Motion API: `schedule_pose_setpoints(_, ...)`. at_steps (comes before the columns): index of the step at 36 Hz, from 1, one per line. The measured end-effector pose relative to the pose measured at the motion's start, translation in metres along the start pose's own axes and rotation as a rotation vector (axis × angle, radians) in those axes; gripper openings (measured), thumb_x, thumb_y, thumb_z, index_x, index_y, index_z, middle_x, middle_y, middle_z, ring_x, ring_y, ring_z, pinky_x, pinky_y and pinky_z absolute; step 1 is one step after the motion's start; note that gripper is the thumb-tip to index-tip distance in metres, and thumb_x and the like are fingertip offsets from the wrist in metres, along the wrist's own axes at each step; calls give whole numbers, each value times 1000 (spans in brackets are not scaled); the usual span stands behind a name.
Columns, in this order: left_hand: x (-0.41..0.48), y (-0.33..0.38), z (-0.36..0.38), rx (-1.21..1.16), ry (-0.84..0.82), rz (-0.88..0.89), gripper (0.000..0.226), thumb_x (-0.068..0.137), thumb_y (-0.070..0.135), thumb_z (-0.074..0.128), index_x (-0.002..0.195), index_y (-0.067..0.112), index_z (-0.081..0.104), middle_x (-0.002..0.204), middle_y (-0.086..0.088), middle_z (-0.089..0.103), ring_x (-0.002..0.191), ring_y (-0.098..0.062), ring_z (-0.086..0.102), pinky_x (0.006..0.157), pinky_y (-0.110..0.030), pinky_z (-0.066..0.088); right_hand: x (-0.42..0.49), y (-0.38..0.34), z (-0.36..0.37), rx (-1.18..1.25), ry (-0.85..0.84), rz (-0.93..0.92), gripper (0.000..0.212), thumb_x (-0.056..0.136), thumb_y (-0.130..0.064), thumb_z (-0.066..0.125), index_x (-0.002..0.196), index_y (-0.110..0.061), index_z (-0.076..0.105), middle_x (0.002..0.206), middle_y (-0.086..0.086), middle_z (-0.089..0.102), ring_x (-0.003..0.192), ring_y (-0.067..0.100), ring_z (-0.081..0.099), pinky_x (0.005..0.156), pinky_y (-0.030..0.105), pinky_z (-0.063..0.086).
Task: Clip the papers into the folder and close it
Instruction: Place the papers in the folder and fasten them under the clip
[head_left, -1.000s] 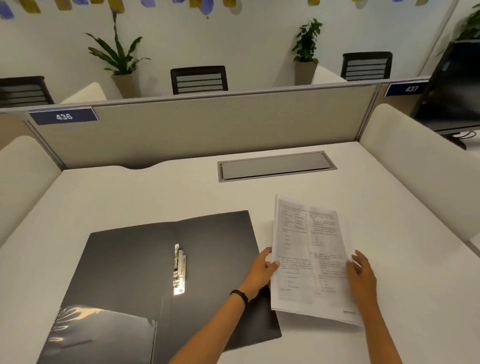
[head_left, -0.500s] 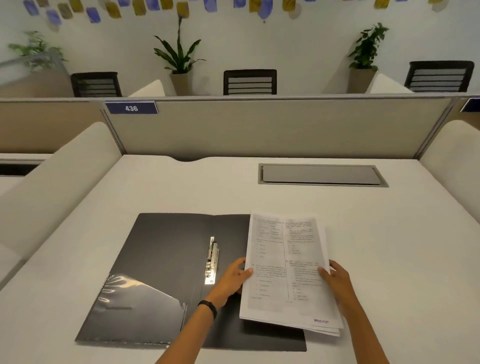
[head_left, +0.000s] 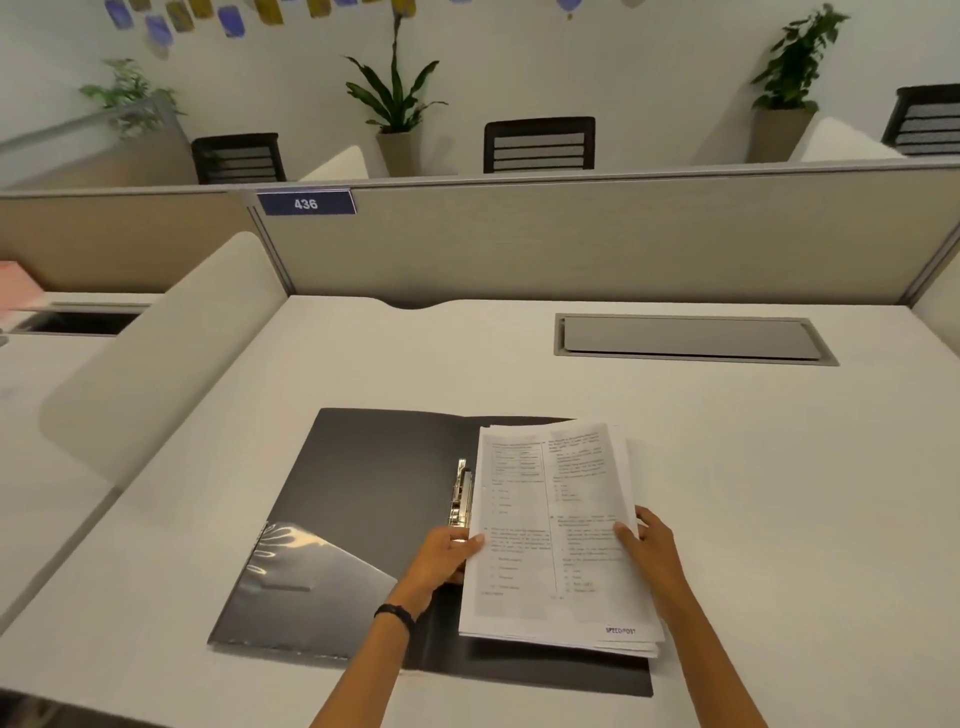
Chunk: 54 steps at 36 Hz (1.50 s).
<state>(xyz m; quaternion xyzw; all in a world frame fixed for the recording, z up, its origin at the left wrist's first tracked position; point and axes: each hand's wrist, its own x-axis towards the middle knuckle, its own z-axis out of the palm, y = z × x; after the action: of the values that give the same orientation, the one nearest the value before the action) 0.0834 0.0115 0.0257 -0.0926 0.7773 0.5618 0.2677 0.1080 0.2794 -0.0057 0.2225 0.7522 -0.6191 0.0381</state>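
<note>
A black folder (head_left: 363, 493) lies open on the white desk, with a clear pocket (head_left: 311, 571) on its left flap and a metal clip (head_left: 461, 493) along the spine. A stack of printed papers (head_left: 556, 530) rests over the folder's right half, just right of the clip. My left hand (head_left: 447, 558) grips the stack's left edge, thumb on top. My right hand (head_left: 647, 545) holds the stack's right edge. The lower end of the clip is hidden behind my left hand.
A grey cable-hatch lid (head_left: 691, 338) is set into the desk (head_left: 779, 493) at the back right. A beige partition (head_left: 571, 239) with a "436" tag (head_left: 306, 203) closes the far side; a rounded white divider (head_left: 156, 353) stands on the left.
Both hands have carried the papers leftward from the bare desk onto the folder's right half, up to the clip. The camera view has also swung left.
</note>
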Motion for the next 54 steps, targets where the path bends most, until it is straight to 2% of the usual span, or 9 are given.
schedule_pose_setpoints(6, -2, -3, -6, 43, 31, -23, 11, 89, 25, 56, 81, 17, 60, 84, 8, 67, 68, -1, 66, 54, -13, 54, 4, 3, 10, -53, 8, -5, 44, 87, -29, 58, 126, -12, 46, 122, 12, 59, 100, 30, 62, 85, 48, 54)
schedule_pose_setpoints(9, 0, -7, -9, 59, 35, -27, 13, 90, 23, 56, 80, 16, 61, 83, 8, 67, 68, -1, 66, 54, -13, 54, -1, -4, 15, -57, 13, -4, 40, 89, -23, 55, 125, -8, 46, 119, 11, 59, 96, 29, 63, 80, 39, 55)
schedule_pose_setpoints(12, 3, -12, -12, 73, 49, -27, 14, 90, 23, 56, 81, 15, 62, 85, 5, 68, 72, -4, 67, 57, -15, 55, -8, -8, 21, -51, 21, -19, 33, 90, -20, 53, 120, -8, 47, 112, 7, 57, 89, 23, 60, 75, 32, 52)
schedule_pose_setpoints(18, 10, -19, -15, 103, 127, -13, 17, 88, 19, 59, 75, 9, 59, 86, -4, 69, 78, -16, 69, 66, -24, 59, -12, -8, 27, -62, 79, -32, 30, 90, -17, 52, 117, -5, 48, 107, 4, 56, 90, 22, 57, 76, 30, 49)
schedule_pose_setpoints(26, 13, -26, -13, 224, 244, 37, 10, 86, 19, 61, 83, 12, 56, 87, -8, 66, 77, -17, 67, 63, -20, 56, -4, -9, 32, -216, 205, -83, 32, 88, -13, 54, 118, -4, 50, 114, 17, 49, 104, 30, 52, 88, 40, 47)
schedule_pose_setpoints(30, 12, -26, -9, 302, 275, 60, 11, 88, 22, 59, 89, 11, 58, 90, -11, 65, 86, -22, 64, 78, -30, 57, 2, -7, 32, -267, 229, -50, 37, 87, -11, 54, 123, -1, 48, 123, 21, 45, 112, 35, 47, 97, 45, 43)
schedule_pose_setpoints(32, 11, -25, -7, 340, 276, 77, 13, 88, 23, 58, 88, 10, 59, 84, -8, 62, 79, -19, 60, 71, -23, 52, 3, -9, 33, -269, 230, -43, 40, 88, -9, 53, 126, 0, 46, 126, 22, 44, 115, 36, 45, 100, 46, 41)
schedule_pose_setpoints(37, 7, -25, -4, 321, 278, 94, 13, 88, 23, 58, 86, 9, 58, 81, -2, 59, 77, -16, 57, 61, -12, 43, 7, -13, 36, -261, 227, -38, 42, 88, -7, 52, 128, 2, 42, 128, 23, 41, 118, 36, 43, 102, 46, 40)
schedule_pose_setpoints(54, 0, -27, 0, 261, 320, 102, 18, 88, 22, 59, 89, 4, 62, 89, -3, 63, 77, -19, 60, 66, -19, 48, 6, -21, 43, -290, 178, -80, 40, 87, -6, 52, 126, 0, 44, 130, 20, 42, 119, 34, 43, 101, 43, 40)
